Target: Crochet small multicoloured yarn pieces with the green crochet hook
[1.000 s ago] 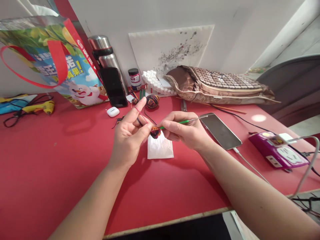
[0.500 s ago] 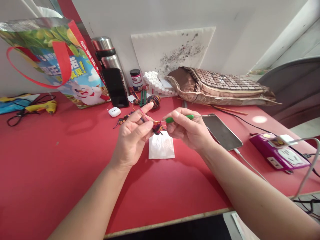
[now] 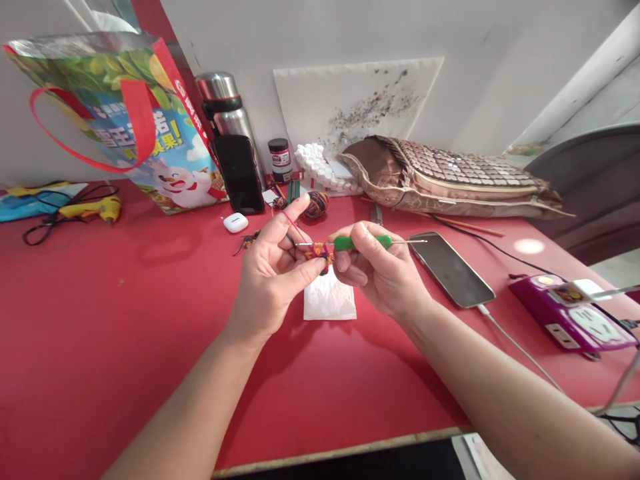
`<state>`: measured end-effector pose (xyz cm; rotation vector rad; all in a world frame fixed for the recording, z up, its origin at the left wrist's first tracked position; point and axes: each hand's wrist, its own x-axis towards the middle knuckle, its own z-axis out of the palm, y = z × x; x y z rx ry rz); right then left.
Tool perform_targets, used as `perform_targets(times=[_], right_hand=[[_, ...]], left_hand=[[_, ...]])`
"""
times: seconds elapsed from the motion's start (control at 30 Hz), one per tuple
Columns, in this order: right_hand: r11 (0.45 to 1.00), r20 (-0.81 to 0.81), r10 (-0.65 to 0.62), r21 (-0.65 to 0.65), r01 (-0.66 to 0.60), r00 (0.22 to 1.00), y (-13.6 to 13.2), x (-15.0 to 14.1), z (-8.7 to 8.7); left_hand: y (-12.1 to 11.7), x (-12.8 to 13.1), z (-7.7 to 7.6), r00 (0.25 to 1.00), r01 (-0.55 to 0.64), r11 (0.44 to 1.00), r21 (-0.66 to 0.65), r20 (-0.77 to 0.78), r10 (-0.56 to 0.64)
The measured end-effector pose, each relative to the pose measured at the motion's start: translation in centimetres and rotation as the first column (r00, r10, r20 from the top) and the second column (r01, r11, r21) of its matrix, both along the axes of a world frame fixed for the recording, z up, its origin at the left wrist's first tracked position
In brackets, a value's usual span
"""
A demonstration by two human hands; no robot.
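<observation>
My left hand [image 3: 273, 273] pinches a small multicoloured crochet piece [image 3: 320, 253] between thumb and fingers. Pink yarn [image 3: 296, 227] runs over its raised index finger. My right hand [image 3: 377, 267] is closed round the green handle of a crochet hook [image 3: 364, 243]. The hook's metal shaft points left and reaches the top of the crochet piece; its other thin end sticks out to the right. Below the hands lies a white paper packet [image 3: 330, 299]. A ball of multicoloured yarn [image 3: 316, 205] rests behind my left fingers, which partly hide more yarn.
On the red table [image 3: 150, 347] stand a colourful bag [image 3: 170, 147], a steel flask [image 3: 235, 123] and a black phone [image 3: 241, 175]. A white earbud case [image 3: 235, 223] and yellow glue gun [image 3: 93, 209] lie left. Rightward are a charging phone [image 3: 453, 270], purple power strip [image 3: 575, 313] and brown bag [image 3: 450, 173].
The hook has moved left, its tip now showing past the crochet piece. My left thumb has shifted lower on the piece, and more orange stitches show. The whole view has shifted slightly.
</observation>
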<state>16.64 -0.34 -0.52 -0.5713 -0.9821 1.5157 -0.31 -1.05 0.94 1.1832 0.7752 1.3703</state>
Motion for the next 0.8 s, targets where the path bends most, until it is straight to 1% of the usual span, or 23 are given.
perform_targets(times=[0.07,0.2,0.27,0.33,0.43,0.53,0.67,0.73,0.8], right_hand=[[0.999,0.050,-0.017,0.032,0.015,0.999,0.1,0.2,-0.5],[0.987,0.174,-0.120,0.131,0.098,0.977,0.2,0.6,-1.0],[0.983,0.181,-0.130,0.152,0.103,0.975,0.2,0.7,-0.8],[0.984,0.165,-0.114,0.152,0.089,0.980,0.1,0.7,-0.5],[0.994,0.130,-0.062,0.100,0.049,0.990,0.2,0.4,-0.2],[0.999,0.074,-0.030,0.021,0.029,0.997,0.4,-0.1,-0.2],[0.996,-0.008,-0.017,-0.082,0.016,1.000,0.7,-0.5,-0.2],[0.995,-0.034,-0.011,-0.101,0.007,0.999,0.7,-0.6,-0.2],[0.996,-0.029,-0.016,-0.092,0.013,0.999,0.7,-0.5,-0.2]], left_hand=[[-0.3,0.1,0.2,1.000,0.014,1.000,0.002,-0.007,-0.014],[-0.4,0.3,0.2,0.999,0.049,0.999,-0.023,-0.011,-0.049],[-0.2,0.3,0.1,0.999,0.033,0.998,-0.044,-0.002,-0.033],[0.0,0.3,-0.1,1.000,0.017,0.998,-0.068,0.000,-0.017],[0.4,0.3,-0.3,1.000,0.003,0.992,-0.125,0.021,0.000],[0.4,0.4,-0.4,0.998,0.001,0.986,-0.165,0.069,0.011],[0.3,0.4,-0.5,0.997,0.004,0.989,-0.151,0.079,0.008],[0.3,0.4,-0.6,0.997,0.000,0.991,-0.135,0.077,0.011],[0.3,0.4,-0.7,0.996,-0.011,0.993,-0.119,0.083,0.021]])
